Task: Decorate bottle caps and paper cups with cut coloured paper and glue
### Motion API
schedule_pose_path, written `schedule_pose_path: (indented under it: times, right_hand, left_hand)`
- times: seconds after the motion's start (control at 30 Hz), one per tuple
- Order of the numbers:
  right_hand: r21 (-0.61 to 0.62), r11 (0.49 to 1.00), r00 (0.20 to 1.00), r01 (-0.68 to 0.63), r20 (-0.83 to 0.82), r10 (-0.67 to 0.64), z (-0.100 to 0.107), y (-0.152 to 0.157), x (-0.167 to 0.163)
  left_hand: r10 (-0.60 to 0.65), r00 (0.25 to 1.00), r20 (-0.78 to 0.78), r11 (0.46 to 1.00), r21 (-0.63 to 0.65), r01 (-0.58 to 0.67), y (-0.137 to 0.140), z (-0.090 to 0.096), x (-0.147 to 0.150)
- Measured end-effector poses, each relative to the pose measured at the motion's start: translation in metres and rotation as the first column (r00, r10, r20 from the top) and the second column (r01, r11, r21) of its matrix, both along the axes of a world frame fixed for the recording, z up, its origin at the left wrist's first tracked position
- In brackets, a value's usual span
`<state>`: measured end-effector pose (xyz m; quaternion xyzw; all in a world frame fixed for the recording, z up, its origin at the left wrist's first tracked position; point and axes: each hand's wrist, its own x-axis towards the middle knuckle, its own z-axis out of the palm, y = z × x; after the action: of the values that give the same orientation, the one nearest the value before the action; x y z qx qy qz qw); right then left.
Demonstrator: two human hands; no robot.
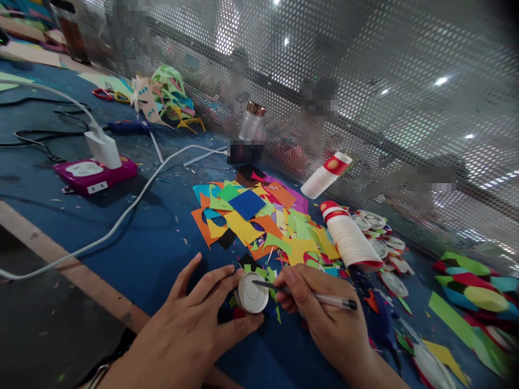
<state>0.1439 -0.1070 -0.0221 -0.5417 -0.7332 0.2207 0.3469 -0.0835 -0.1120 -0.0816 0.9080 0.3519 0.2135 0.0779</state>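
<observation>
An upturned paper cup (pixel 253 298) shows its round white base, with a thin circle drawn on it and bits of green paper around its sides. My left hand (pixel 198 319) steadies it, thumb on the near side and index finger on the far side, the other fingers spread. In my right hand (pixel 326 313) a black-tipped pen (pixel 330 300) is pinched, its tip at the drawn line on the base. Coloured paper scraps (pixel 247 219) lie just beyond both hands.
Stacked paper cups (pixel 351 237) lie right of the scraps; another stack (pixel 326 175) leans behind. A glue gun (pixel 383 319) sits near my right arm. A white cable (pixel 121 216) crosses the blue table from the purple power strip (pixel 95 175). Perforated metal panel (pixel 365 108) borders the back.
</observation>
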Motion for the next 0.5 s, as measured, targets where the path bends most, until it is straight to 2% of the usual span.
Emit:
schedule_pose_path:
  times: [0.13, 0.3, 0.5]
  right_hand:
    - [0.017, 0.999, 0.999, -0.032, -0.018, 0.032, -0.002, -0.002, -0.001]
    - [0.002, 0.999, 0.999, -0.051, -0.015, 0.051, -0.003, -0.003, -0.003]
    - [-0.009, 0.999, 0.999, -0.048, -0.022, 0.047, 0.0, -0.003, -0.005]
  left_hand:
    - [-0.044, 0.999, -0.022, 0.999, -0.021, 0.044, 0.002, 0.001, -0.001]
    - [-0.03, 0.998, -0.051, 0.999, -0.023, 0.029, 0.005, 0.005, -0.003]
    - [-0.128, 0.989, -0.078, 0.99, -0.073, 0.122, 0.01, 0.012, -0.008]
